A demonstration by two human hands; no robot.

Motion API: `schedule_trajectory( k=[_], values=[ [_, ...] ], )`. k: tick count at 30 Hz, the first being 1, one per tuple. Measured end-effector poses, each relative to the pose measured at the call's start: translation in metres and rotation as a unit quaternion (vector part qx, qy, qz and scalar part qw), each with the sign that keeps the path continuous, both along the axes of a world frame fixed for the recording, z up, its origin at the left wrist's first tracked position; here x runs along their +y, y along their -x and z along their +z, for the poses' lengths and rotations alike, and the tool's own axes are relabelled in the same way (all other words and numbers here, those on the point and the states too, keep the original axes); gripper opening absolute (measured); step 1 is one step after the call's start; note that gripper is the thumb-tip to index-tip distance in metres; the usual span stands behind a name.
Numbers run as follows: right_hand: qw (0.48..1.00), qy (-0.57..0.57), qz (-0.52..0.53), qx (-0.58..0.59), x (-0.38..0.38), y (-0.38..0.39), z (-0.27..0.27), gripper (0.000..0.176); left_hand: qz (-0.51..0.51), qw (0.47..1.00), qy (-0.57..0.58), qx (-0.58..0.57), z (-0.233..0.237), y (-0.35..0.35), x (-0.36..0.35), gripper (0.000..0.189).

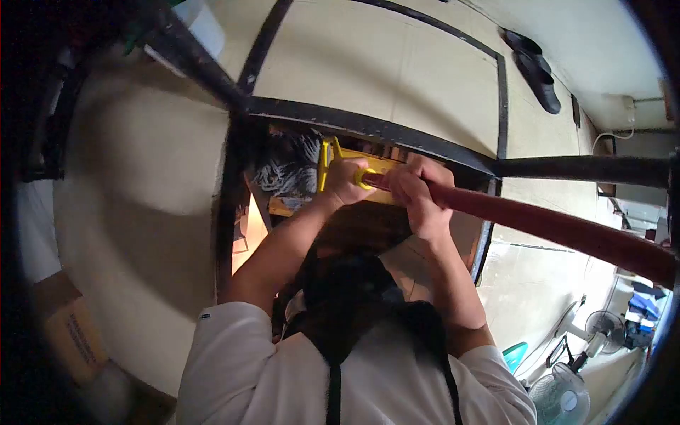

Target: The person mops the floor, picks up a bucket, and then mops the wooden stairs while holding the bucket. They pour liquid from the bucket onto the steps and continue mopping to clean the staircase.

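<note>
A mop lies across in front of me, its dark red pole (559, 230) running out to the right edge of the view. At its other end is a yellow frame (328, 157), next to dark grey mop strands (287, 163). My left hand (346, 182) is closed around the mop at the frame, close to the yellow collar. Fingers wrapped round the pole, my right hand (423, 190) grips it just right of that collar. Part of the frame is hidden behind my hands.
Black metal bars (368, 126) frame an opening around the mop head. Black slippers (535, 71) lie at upper right. Fans (559, 397) stand at lower right. A cardboard box (71, 326) sits at lower left, and a white container (191, 35) is at upper left.
</note>
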State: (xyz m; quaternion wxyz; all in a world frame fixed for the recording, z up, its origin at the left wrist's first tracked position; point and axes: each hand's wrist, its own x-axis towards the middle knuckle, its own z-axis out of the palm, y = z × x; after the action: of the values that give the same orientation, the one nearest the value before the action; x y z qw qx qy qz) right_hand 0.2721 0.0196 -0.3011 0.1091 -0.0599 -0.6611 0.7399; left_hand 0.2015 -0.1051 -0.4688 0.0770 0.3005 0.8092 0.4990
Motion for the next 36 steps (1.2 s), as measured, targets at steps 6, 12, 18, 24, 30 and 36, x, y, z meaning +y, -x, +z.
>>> schedule_trajectory(
  k=[6, 12, 18, 24, 30, 36],
  values=[
    [0.978, -0.160, -0.119, -0.065, 0.088, -0.066, 0.027, 0.015, -0.077, 0.991, -0.090, -0.054, 0.001, -0.072, 0.146, 0.037],
    [0.952, -0.213, -0.197, -0.100, 0.142, -0.103, 0.025, 0.015, -0.165, 0.961, -0.176, -0.133, -0.002, -0.122, 0.244, 0.032],
    [0.982, -0.066, -0.176, 0.016, 0.129, -0.098, 0.018, 0.012, -0.268, 0.962, -0.044, -0.033, 0.011, -0.082, 0.196, 0.026],
    [0.989, -0.092, -0.113, -0.022, 0.040, -0.050, 0.009, 0.015, -0.228, 0.974, 0.008, -0.010, 0.018, -0.021, 0.068, 0.027],
    [0.971, -0.233, -0.023, 0.047, -0.056, 0.031, -0.011, 0.013, -0.166, 0.984, -0.023, -0.062, 0.005, 0.048, -0.073, 0.028],
    [0.988, -0.135, 0.073, 0.027, -0.111, 0.071, -0.006, 0.012, -0.071, 0.994, -0.070, -0.054, -0.005, 0.066, -0.126, 0.022]
  ],
)
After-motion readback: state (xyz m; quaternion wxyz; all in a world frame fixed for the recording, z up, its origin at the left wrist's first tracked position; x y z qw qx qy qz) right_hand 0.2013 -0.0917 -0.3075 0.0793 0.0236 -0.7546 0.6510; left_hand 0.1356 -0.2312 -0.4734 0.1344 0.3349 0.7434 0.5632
